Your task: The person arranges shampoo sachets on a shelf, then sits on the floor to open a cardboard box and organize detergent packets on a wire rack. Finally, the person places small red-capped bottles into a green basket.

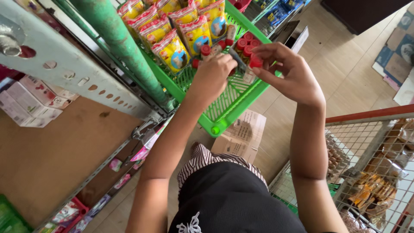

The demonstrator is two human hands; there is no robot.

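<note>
Both hands worked over a green plastic basket [224, 108] set on a metal shelf rack.

- Right hand [286, 71]: fingers pinched on a small red-capped bottle [255, 61], held just above the basket's near right side.
- Left hand [213, 73]: curled over the row of red-capped bottles [246, 43] standing at the basket's middle. It seemed closed on something thin and grey, perhaps a tool or a label strip, but the view was too blurred to say what.
- Yellow snack packets [181, 47] stood upright in rows at the basket's far end, touching the bottle row.

Risks as judged from here:
- The pinch on the bottle was by fingertips only; a slip would drop it through to the floor or onto the standing row and topple several.
- The basket's near corner overhung the shelf edge, so downward pressure there could tip it.
- The left wrist lay near the packets and could knock them over.

Surroundings:
- Grey perforated steel upright [64, 64] and a green post [120, 43] framed the rack; a brown shelf board [56, 151] below carried small boxes at its left edge.
- Tan tiled floor [345, 64], with a flattened cardboard piece [241, 136] under the basket.
- A wire mesh cage [371, 159] with a red rim stood to the right, holding packaged goods.
</note>
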